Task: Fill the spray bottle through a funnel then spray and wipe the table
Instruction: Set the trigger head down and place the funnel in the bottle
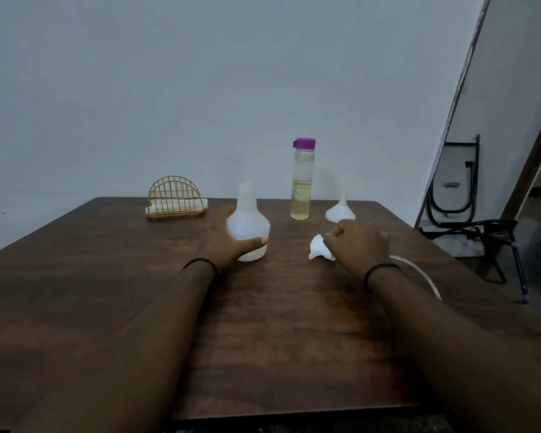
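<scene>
White spray bottle (248,227) mid-table (263,339), uncrowded.

My left hand (228,242) reaches toward eleven o'clock, thumb out, fingers hidden. My right hand (356,242) is curled, knuckles up, at one o'clock.

Left hand (224,242) fingers hidden behind spray bottle (248,226); tube (419,270) partly under right wrist.

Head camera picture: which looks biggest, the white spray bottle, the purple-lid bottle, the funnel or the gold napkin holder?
1. white spray bottle, nearest, so it may be flattered
2. purple-lid bottle, taller but slimmer; nearly tied
3. gold napkin holder
4. funnel
</scene>
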